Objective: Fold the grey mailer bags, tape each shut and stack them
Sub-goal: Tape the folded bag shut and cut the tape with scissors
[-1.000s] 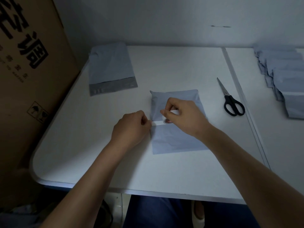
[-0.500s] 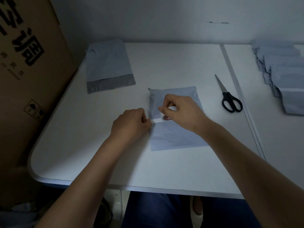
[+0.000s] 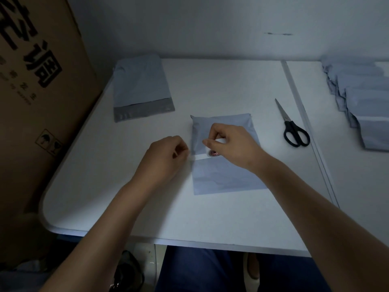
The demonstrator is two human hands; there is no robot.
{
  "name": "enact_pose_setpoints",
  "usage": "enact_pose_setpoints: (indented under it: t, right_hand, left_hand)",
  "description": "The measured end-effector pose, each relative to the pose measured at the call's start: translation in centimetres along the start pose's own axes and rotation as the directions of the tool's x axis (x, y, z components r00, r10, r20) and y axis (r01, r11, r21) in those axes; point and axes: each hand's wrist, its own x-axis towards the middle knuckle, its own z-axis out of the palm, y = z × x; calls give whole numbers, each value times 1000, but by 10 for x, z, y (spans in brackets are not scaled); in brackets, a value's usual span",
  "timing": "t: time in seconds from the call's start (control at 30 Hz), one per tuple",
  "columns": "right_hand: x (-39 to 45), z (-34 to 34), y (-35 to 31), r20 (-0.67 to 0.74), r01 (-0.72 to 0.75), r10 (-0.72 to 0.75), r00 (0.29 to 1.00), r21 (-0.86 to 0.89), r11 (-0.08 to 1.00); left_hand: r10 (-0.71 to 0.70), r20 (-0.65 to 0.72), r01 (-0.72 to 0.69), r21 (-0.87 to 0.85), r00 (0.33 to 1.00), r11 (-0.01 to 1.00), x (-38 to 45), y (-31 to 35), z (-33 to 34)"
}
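Observation:
A folded grey mailer bag [image 3: 223, 175] lies flat in the middle of the white table [image 3: 126, 197]. My right hand [image 3: 231, 144] rests on it and grips a small white tape roll [image 3: 213, 151]. A strip of white tape [image 3: 199, 158] runs from the roll leftward across the bag's left edge. My left hand [image 3: 166, 158] pinches the strip's free end just off the bag's left side. An unfolded grey mailer bag [image 3: 141, 87] with a darker flap lies at the back left. Several folded, taped bags [image 3: 366, 98] sit overlapped at the right.
Black-handled scissors [image 3: 291, 125] lie shut to the right of the bag, beside a seam where a second table [image 3: 336, 165] joins. A large cardboard box [image 3: 37, 91] stands against the table's left edge. A wall runs behind.
The tape strip between my hands has grown slightly longer as the roll moved right. Both hands otherwise stay over the bag's left edge; the camera shifted a little.

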Motion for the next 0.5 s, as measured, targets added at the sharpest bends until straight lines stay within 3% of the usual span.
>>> enact_pose_setpoints:
  t: [0.1,0.17,0.37,0.5]
  right_hand:
    - [1,0,0,3,5,-5,1000,20,1000]
    - [1,-1,0,2,8,-8,1000,11,1000]
    - [3,-10,-4,69,14,-11,998,-40,999]
    - [9,-18,-11,157,22,7,988,-181,983]
  left_hand:
    - [276,-21,-276,7,961,961,-2,2,7]
    - [383,13,-383,76,924,921,-1,0,15]
    - [488,50,-487,200,872,850,0,-6,25]
    - [501,52,-497,261,864,828,-2,-7,25]
